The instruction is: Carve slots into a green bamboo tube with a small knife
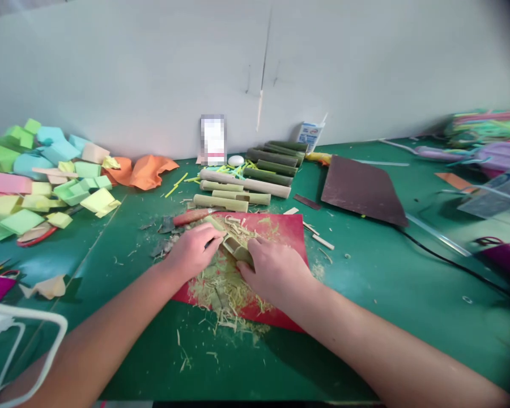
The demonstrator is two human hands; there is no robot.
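Over a red sheet (pixel 287 229) covered in pale shavings (pixel 225 297), I have a short bamboo tube (pixel 237 249) with an opening cut in its side. My right hand (pixel 276 266) is wrapped round the tube's near right end. At the tube's far left part, my left hand (pixel 195 249) is closed in a pinch, its fingertips at the tube's edge. A dark sliver shows between its thumb and finger; I cannot tell what it is. Just beyond my left hand lies a tool with a reddish handle (pixel 191 216).
Several bamboo tubes (pixel 255 186) lie in a row behind the sheet. A dark brown board (pixel 361 190) is at the right, with a cable (pixel 446 258) nearby. Colored paper blocks (pixel 59 181) are heaped at left. A white frame (pixel 46 362) stands at the near left corner.
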